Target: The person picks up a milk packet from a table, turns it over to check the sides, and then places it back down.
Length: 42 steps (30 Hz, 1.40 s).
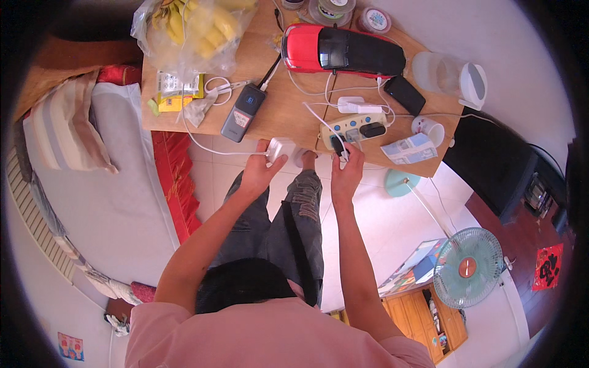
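Note:
My left hand [262, 169] grips a white power adapter [281, 149] just off the table's front edge, with a white cable running from it to the left. My right hand [348, 166] has its fingers at a black plug [338, 144] in the near side of a power strip [327, 133]; a white cable end is beside those fingers. Another black plug [372, 129] sits in the strip. Behind it lies a white charger [359, 105]. A grey power bank [244, 112] with a lit display rests left of the strip, cabled at its top end.
On the wooden table [285, 120] are a red and black model car [343, 50], bagged bananas [202, 27], scissors [225, 87], a black phone [405, 95], a cup [429, 130], folded paper [409, 149] and a plastic jug [441, 73]. A standing fan [468, 267] is at the right, a bed [124, 170] at the left.

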Tool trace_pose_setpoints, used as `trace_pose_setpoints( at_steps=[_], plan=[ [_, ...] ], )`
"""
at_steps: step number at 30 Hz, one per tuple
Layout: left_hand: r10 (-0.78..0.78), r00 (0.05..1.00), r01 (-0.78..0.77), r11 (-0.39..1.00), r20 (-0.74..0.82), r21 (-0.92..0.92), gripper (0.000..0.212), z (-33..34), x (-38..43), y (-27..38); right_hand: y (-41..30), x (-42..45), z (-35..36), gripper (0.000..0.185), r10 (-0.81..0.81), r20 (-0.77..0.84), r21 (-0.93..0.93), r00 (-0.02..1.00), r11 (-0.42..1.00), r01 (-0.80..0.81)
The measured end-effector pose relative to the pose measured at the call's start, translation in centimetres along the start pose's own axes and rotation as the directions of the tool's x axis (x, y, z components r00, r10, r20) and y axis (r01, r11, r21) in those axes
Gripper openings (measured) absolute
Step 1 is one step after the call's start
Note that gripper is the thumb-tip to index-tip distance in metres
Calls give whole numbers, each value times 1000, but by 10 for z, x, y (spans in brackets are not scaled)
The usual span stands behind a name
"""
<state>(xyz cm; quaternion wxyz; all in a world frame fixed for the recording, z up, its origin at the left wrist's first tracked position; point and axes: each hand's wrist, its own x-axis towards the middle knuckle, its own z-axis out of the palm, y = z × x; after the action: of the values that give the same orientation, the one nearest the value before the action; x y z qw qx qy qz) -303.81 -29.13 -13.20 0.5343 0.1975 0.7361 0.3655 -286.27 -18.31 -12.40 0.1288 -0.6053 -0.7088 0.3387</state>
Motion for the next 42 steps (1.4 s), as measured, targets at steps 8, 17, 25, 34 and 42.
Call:
trace_pose_setpoints(
  at_steps=[8, 17, 25, 34, 42],
  plan=[
    [30, 999, -28, 999, 32, -39, 38, -3, 6, -21, -10, 22, -1, 37, -90, 104, -192, 991, 975, 109],
    [72, 995, -83, 982, 70, 167, 39, 4, 20, 0, -10, 20, -9, 50, -96, 190, -141, 977, 982, 124],
    [-143, 990, 142, 971, -8, 192, 45, 9, 70, -27, -24, -40, -35, 58, 107, 135, -124, 985, 988, -90],
    [-330, 943, 319, 930, -31, -184, 27, 26, 80, -5, 7, -101, -49, 52, 275, 184, -85, 944, 961, -263],
    [-400, 901, 432, 857, 166, -280, 21, -5, 38, 12, 13, -110, -45, 43, 309, 199, 49, 930, 945, -324]
  ],
)
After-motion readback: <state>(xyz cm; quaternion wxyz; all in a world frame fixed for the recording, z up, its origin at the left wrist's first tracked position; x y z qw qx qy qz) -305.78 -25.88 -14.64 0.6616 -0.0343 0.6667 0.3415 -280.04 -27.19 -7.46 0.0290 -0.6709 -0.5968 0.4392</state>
